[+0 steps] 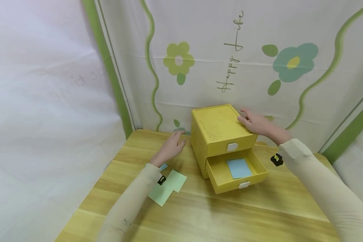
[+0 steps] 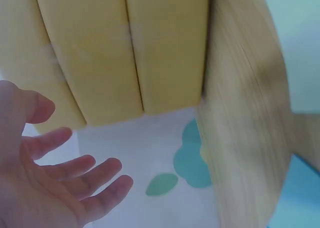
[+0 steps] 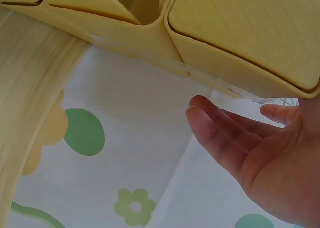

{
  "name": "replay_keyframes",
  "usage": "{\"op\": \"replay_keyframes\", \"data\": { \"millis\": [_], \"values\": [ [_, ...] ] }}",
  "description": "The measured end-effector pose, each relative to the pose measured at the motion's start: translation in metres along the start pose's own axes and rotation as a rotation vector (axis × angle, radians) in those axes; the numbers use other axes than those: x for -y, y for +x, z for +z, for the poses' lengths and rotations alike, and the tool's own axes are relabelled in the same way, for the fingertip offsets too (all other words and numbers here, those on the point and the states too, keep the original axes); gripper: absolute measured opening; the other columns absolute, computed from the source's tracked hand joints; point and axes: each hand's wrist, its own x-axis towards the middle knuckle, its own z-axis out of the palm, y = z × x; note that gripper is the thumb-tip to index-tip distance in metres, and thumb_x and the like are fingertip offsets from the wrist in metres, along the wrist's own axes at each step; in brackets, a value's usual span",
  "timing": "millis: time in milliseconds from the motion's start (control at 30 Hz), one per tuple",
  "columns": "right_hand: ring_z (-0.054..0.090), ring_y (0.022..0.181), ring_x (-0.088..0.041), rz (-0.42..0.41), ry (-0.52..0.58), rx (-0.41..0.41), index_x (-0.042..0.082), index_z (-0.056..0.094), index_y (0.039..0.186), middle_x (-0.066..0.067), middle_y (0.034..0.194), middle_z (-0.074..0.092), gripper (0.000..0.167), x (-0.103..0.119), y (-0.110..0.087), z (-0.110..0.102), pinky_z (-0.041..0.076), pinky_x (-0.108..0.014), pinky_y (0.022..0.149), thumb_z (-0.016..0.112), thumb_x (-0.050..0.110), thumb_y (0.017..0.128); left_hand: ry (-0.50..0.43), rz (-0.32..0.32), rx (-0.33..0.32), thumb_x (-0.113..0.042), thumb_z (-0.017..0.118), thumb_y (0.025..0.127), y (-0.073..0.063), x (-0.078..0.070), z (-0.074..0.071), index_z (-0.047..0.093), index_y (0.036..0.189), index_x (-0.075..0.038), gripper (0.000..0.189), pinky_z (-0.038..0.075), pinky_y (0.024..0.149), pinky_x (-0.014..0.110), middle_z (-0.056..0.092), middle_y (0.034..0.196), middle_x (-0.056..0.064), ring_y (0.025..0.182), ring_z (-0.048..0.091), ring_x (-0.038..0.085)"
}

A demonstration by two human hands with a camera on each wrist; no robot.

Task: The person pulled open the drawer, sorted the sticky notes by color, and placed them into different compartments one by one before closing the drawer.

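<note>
A yellow drawer box stands at the back of the table, its lower drawer pulled out toward me. Inside that drawer lies a blue paper square. My left hand hovers left of the box, holding nothing, with fingers spread and slightly bent; in the left wrist view the hand appears beside the stacked drawer sections. My right hand is at the top right edge of the box. Its fingers extend loosely along that side in the right wrist view, the hand gripping nothing.
Green paper sheets lie on the wooden table near my left wrist, with a blue paper piece partly hidden by the sleeve. A white printed curtain hangs right behind the box.
</note>
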Motion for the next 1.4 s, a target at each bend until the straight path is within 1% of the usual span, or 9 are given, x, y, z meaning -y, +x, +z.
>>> {"op": "replay_keyframes", "data": {
  "millis": [100, 200, 300, 467, 700, 900, 1100, 1233, 1400],
  "values": [
    [0.047, 0.127, -0.052, -0.001, -0.010, 0.003, -0.003, 0.017, 0.153, -0.037, 0.140, 0.046, 0.070, 0.001, 0.001, 0.001, 0.037, -0.064, 0.103, 0.034, 0.044, 0.105, 0.025, -0.009, -0.027, -0.036, 0.041, 0.104, -0.006, 0.009, -0.004, 0.042, 0.145, -0.012, 0.048, 0.039, 0.110, 0.050, 0.041, 0.151, 0.011, 0.136, 0.045, 0.032],
    [0.039, 0.134, -0.052, -0.024, -0.029, 0.007, -0.003, 0.015, 0.154, -0.035, 0.148, 0.037, 0.071, 0.001, 0.001, 0.002, 0.032, -0.064, 0.107, 0.035, 0.044, 0.105, 0.036, -0.014, -0.019, -0.037, 0.041, 0.104, -0.011, 0.017, -0.006, 0.046, 0.143, -0.013, 0.047, 0.041, 0.109, 0.050, 0.044, 0.148, 0.011, 0.133, 0.047, 0.031],
    [0.031, 0.139, -0.052, -0.031, -0.053, 0.015, -0.003, 0.013, 0.155, -0.034, 0.154, 0.028, 0.071, -0.001, -0.001, 0.003, 0.028, -0.064, 0.111, 0.035, 0.043, 0.105, 0.045, -0.022, 0.023, -0.038, 0.041, 0.103, -0.016, 0.022, -0.008, 0.047, 0.142, -0.012, 0.047, 0.042, 0.107, 0.050, 0.045, 0.146, 0.013, 0.131, 0.049, 0.032],
    [0.031, 0.138, -0.054, -0.011, -0.088, 0.013, -0.004, 0.020, 0.153, -0.034, 0.153, 0.028, 0.067, -0.003, -0.001, 0.005, 0.027, -0.064, 0.112, 0.033, 0.041, 0.105, 0.033, -0.056, 0.079, -0.036, 0.041, 0.104, -0.026, 0.034, -0.014, 0.045, 0.144, -0.011, 0.047, 0.042, 0.107, 0.050, 0.044, 0.150, 0.012, 0.134, 0.047, 0.033],
    [0.029, 0.140, -0.053, -0.018, -0.102, 0.012, -0.005, 0.020, 0.153, -0.034, 0.154, 0.027, 0.065, -0.002, 0.001, 0.012, 0.025, -0.062, 0.114, 0.030, 0.039, 0.106, -0.068, -0.086, 0.139, -0.033, 0.044, 0.104, -0.042, 0.056, -0.030, 0.043, 0.145, -0.010, 0.047, 0.045, 0.104, 0.052, 0.044, 0.151, 0.015, 0.131, 0.049, 0.042],
    [0.029, 0.140, -0.052, -0.034, -0.118, 0.014, -0.007, 0.019, 0.153, -0.035, 0.154, 0.025, 0.065, 0.003, 0.003, 0.013, 0.025, -0.061, 0.114, 0.029, 0.038, 0.107, 0.006, -0.121, 0.150, -0.034, 0.045, 0.104, -0.052, 0.070, -0.039, 0.042, 0.145, -0.006, 0.050, 0.044, 0.104, 0.053, 0.045, 0.149, 0.018, 0.130, 0.050, 0.043],
    [0.029, 0.141, -0.051, -0.052, -0.141, 0.009, -0.008, 0.018, 0.152, -0.035, 0.154, 0.025, 0.064, 0.005, 0.005, 0.012, 0.025, -0.060, 0.115, 0.028, 0.036, 0.107, 0.077, -0.132, 0.176, -0.029, 0.049, 0.102, -0.056, 0.080, -0.041, 0.046, 0.141, 0.000, 0.049, 0.042, 0.104, 0.055, 0.049, 0.144, 0.023, 0.131, 0.048, 0.042],
    [0.029, 0.140, -0.051, -0.039, -0.139, 0.014, -0.008, 0.018, 0.152, -0.035, 0.154, 0.025, 0.064, 0.004, 0.004, 0.012, 0.025, -0.060, 0.115, 0.028, 0.036, 0.107, 0.112, -0.183, 0.245, -0.028, 0.053, 0.100, -0.058, 0.083, -0.039, 0.044, 0.142, 0.002, 0.053, 0.043, 0.103, 0.056, 0.049, 0.143, 0.026, 0.129, 0.050, 0.043],
    [0.031, 0.140, -0.051, -0.044, -0.134, 0.009, -0.008, 0.019, 0.152, -0.035, 0.153, 0.028, 0.062, 0.004, 0.004, 0.013, 0.026, -0.059, 0.115, 0.031, 0.033, 0.107, 0.157, -0.277, 0.326, -0.033, 0.056, 0.098, -0.063, 0.085, -0.036, 0.041, 0.145, -0.001, 0.059, 0.036, 0.108, 0.061, 0.044, 0.147, 0.027, 0.138, 0.039, 0.046]
  ]
}}
